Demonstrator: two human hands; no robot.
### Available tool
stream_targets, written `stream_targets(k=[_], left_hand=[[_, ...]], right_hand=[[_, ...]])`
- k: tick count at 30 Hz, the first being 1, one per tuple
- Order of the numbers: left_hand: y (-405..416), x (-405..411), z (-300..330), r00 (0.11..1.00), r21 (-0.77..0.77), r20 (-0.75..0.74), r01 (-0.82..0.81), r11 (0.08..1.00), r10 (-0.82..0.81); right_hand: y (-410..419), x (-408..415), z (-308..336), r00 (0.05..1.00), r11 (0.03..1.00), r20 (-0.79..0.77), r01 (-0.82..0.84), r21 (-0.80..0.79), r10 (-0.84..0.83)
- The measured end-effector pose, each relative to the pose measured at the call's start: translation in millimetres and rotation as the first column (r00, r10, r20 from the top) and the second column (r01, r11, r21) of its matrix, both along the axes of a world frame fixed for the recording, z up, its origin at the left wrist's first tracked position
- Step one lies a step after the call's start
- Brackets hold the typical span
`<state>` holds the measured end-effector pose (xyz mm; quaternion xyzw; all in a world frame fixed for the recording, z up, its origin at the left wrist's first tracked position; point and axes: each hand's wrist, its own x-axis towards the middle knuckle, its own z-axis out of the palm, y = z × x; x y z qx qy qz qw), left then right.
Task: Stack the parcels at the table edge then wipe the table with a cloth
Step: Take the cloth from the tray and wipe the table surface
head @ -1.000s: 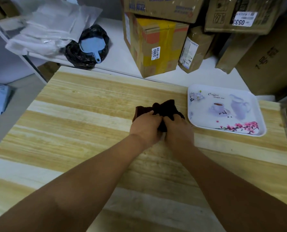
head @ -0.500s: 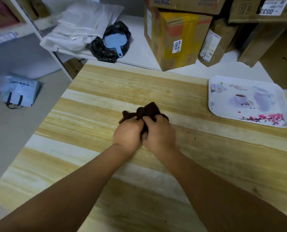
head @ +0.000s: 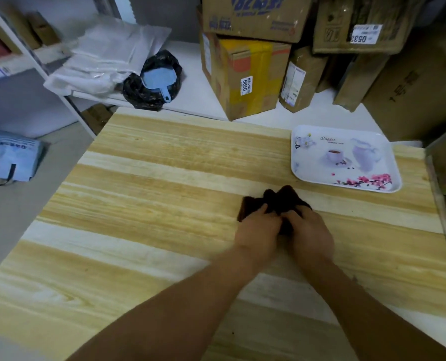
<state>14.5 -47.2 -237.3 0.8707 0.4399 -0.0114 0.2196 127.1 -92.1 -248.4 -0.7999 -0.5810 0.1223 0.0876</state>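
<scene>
A crumpled dark brown cloth point(head: 274, 200) lies on the striped wooden table point(head: 164, 194), right of centre. My left hand point(head: 258, 231) and my right hand point(head: 311, 235) sit side by side on the cloth, both gripping it and pressing it to the wood. Cardboard parcels are stacked on the white shelf behind the table: a yellow-taped box point(head: 245, 76) with a larger box point(head: 253, 16) on top, a small tilted parcel point(head: 298, 79) beside them, and more boxes point(head: 414, 87) at the far right.
A white tray point(head: 344, 158) printed with a coffee cup and pink blossoms lies on the table's far right. A black bag holding a blue scoop point(head: 154, 79) and white plastic bags point(head: 104, 56) rest on the shelf. A carrier bag point(head: 11, 157) sits on the floor, left.
Both hands have slid the cloth across the table, leftward first and then back to the right, near the tray. The camera view shifted with them.
</scene>
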Motion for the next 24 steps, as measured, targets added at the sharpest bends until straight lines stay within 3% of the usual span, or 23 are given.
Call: stream_targets(k=[5, 8, 11, 13, 16, 18, 24], left_hand=[[-13, 22, 2, 0.994, 0.081, -0.025, 0.103, 0.991, -0.102], [-4, 3, 3, 0.993, 0.125, -0.076, 0.096, 0.987, -0.087], [6, -33, -1, 0.993, 0.137, -0.119, 0.03, 0.99, -0.014], [8, -70, -2, 0.988, 0.157, -0.145, -0.024, 0.987, 0.047], [8, -129, -7, 0.974, 0.17, -0.179, -0.108, 0.98, 0.138], [5, -156, -12, 0.963, 0.168, -0.224, -0.114, 0.979, 0.151], [2, -137, 2, 0.964, 0.139, -0.154, -0.194, 0.971, 0.215]], right_hand=[[-21, 13, 5, 0.995, 0.992, 0.004, 0.094, 0.084, -0.095], [6, -17, 5, 0.97, 0.971, -0.07, 0.236, 0.036, -0.233], [20, -54, 4, 0.988, 0.988, -0.021, 0.154, -0.031, -0.155], [25, -88, 8, 0.999, 0.999, 0.013, -0.04, -0.032, 0.04], [31, -135, 14, 0.974, 0.976, -0.089, -0.215, -0.048, 0.21], [31, -154, 17, 0.946, 0.945, -0.076, -0.319, -0.072, 0.314], [21, -130, 19, 0.944, 0.94, -0.019, -0.329, -0.085, 0.329]])
